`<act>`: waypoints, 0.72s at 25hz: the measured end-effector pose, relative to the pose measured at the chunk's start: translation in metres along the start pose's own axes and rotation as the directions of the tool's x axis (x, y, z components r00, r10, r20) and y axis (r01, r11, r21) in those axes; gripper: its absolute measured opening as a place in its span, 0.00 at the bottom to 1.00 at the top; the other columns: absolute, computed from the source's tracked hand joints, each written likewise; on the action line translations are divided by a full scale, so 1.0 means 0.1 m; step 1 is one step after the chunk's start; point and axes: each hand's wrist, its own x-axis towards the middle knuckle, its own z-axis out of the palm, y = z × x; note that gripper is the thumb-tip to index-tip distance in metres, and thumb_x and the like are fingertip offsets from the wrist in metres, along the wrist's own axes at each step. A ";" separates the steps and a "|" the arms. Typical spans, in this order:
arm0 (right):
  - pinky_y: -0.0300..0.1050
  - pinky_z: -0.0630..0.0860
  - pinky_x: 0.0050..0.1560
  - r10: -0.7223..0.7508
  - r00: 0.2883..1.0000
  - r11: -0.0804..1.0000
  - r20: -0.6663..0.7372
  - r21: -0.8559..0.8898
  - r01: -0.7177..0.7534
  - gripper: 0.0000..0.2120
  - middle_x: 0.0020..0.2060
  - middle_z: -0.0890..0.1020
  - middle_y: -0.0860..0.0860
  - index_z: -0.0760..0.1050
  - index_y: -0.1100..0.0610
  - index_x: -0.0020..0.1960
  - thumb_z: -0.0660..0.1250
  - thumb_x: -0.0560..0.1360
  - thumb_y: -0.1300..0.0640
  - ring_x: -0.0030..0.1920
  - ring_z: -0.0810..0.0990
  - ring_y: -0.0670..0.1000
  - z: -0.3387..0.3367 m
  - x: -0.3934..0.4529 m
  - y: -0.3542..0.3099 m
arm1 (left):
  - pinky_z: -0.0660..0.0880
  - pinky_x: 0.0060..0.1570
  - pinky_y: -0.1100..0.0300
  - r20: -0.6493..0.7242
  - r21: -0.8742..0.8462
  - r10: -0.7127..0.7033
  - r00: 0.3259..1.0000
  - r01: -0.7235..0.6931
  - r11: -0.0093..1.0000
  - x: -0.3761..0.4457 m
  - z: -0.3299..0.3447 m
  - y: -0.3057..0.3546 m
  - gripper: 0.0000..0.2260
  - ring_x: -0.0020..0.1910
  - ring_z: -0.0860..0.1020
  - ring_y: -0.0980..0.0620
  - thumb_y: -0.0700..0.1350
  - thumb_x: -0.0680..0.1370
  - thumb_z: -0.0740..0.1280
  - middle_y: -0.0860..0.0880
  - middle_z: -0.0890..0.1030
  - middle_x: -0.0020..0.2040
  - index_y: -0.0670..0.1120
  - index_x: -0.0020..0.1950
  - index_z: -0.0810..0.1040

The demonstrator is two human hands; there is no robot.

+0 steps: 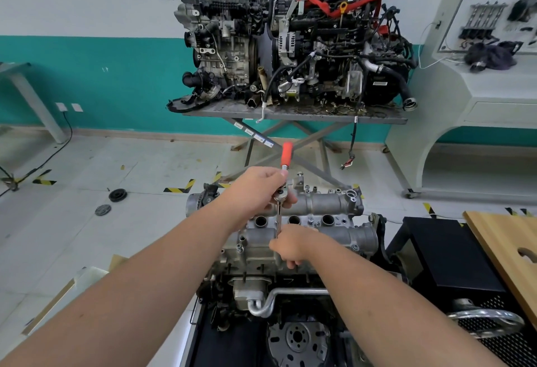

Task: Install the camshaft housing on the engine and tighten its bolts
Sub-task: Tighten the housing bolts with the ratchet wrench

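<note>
Both arms outstretched; left hand (258, 189) fingers curled, right hand (293, 246) fingers pinching

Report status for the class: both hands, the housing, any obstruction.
Left hand grips ratchet at its head. Right hand steadies the extension's lower end on camshaft housing. Housing seated on engine. Nothing in the way.

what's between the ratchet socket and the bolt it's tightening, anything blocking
Nothing visible. The left hand grips the ratchet; its extension runs straight down to the camshaft housing. The right hand holds the lower end, hiding the bolt itself.
</note>
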 end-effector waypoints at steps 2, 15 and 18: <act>0.45 0.78 0.46 -0.005 1.000 1.000 -0.008 0.006 0.005 0.22 0.29 0.80 0.52 0.83 0.65 0.50 0.56 0.81 0.52 0.28 0.74 0.49 0.01 0.00 0.00 | 0.74 0.38 0.56 0.035 0.182 0.052 0.998 -0.057 0.982 -0.02 -0.02 0.10 0.17 0.36 0.77 0.51 0.52 0.84 0.57 0.52 0.86 0.42 0.49 0.44 0.82; 0.35 0.72 0.30 -0.031 0.999 0.792 0.010 0.611 0.018 0.16 0.19 0.74 0.43 0.70 0.74 0.66 0.56 0.84 0.65 0.20 0.74 0.40 -0.02 -0.03 0.00 | 0.70 0.51 0.50 -0.081 0.770 0.677 0.731 -0.386 0.508 -0.17 0.38 -0.26 0.21 0.51 0.74 0.47 0.63 0.75 0.59 0.50 0.75 0.50 0.46 0.39 0.77; 0.39 0.72 0.35 0.059 0.998 0.870 -0.019 0.491 -0.042 0.11 0.34 0.76 0.49 0.76 0.57 0.54 0.55 0.84 0.59 0.27 0.75 0.43 -0.01 -0.06 -0.03 | 0.67 0.59 0.68 -0.240 0.300 0.567 0.788 -0.495 0.815 -0.10 0.49 -0.40 0.13 0.61 0.70 0.63 0.61 0.78 0.58 0.61 0.71 0.59 0.56 0.51 0.78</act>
